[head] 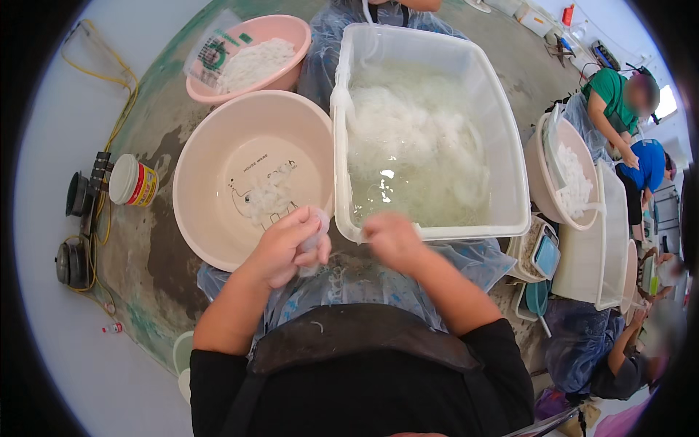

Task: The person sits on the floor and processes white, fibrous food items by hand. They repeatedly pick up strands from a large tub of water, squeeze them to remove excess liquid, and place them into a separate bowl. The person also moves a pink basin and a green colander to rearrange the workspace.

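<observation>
My left hand [292,246] holds a wad of wet white fibre [315,235] over the near right rim of a round beige plastic basin [207,218]. Small white tufts [270,195] lie on the basin's printed floor. My right hand [393,240], blurred, is at the near left corner of a large white plastic tub [513,218]; whether its fingers hold anything cannot be made out. Cloudy water and a floating mass of white fibre [409,125] fill much of the tub. More fibre hangs over the tub's left rim.
A pink basin [295,71] of white fibre with a plastic bag stands beyond. A lidded bucket [134,180] is at the left. Across the tub sits a person in a plastic apron [317,60]. Several people work at the right beside another basin [538,180] and tub [579,262].
</observation>
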Tool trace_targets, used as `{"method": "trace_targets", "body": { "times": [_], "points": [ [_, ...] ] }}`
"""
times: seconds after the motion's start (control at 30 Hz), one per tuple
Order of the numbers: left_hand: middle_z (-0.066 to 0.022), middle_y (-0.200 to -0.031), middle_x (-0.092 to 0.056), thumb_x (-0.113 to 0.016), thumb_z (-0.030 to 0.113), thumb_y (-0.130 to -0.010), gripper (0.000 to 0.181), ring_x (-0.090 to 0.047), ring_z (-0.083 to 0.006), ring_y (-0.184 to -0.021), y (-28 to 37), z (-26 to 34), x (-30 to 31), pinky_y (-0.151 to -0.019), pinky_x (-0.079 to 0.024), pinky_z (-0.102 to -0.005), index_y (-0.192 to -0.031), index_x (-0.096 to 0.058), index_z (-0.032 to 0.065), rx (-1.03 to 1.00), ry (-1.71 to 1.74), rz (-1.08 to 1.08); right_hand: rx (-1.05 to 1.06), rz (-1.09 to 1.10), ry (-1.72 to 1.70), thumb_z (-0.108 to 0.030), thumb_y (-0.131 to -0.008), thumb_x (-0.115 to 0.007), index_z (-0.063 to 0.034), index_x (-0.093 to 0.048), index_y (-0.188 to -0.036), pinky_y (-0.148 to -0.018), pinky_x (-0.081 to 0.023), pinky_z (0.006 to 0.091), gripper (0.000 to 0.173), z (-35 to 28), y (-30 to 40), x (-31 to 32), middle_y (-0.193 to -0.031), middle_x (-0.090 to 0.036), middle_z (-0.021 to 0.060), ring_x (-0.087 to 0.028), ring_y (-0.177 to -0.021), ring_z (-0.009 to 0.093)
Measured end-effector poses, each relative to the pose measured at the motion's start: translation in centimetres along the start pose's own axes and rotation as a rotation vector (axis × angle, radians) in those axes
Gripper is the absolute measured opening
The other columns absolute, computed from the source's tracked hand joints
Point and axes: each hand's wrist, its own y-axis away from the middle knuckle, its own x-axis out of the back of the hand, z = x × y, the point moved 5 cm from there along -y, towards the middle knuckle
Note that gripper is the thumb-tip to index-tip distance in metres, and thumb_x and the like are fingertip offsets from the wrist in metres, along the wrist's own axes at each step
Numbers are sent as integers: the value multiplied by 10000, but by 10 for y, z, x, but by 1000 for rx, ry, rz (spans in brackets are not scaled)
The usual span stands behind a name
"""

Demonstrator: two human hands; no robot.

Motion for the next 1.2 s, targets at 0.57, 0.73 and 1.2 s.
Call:
{"method": "trace_targets", "body": {
  "times": [0.57, 0.73, 1.2],
  "points": [
    [-85, -932, -640, -532, 233, -922, 291, -606, -170, -849, 16, -92, 35, -772, -481, -284, -992, -666, -16, 244, -720, 397, -237, -213, -44, -248, -803, -579, -44, -529, -1224, -982, -376, 413, 470, 77, 83, -75, -1190, -529, 178, -496, -1141, 321],
    [-83, -1024, -658, -599, 231, -897, 314, -608, -145, -896, 0, -117, 20, -794, -474, -267, -1104, -647, 0, 265, -857, 327, 13, -467, -533, -254, -856, -541, -63, -496, -1287, -1030, -335, 411, 473, 48, 76, -103, -1260, -503, 168, -459, -1191, 331],
    [-11, -797, -602, -559, 156, -921, 192, -571, -87, -752, 8, -38, -17, -724, -478, -248, -860, -631, -11, 192, -154, 390, 33, -306, -417, -272, -825, -610, -35, -650, -997, -872, -458, 373, 295, 11, 66, 10, -1087, -642, 158, -605, -993, 306]
  ]
}}
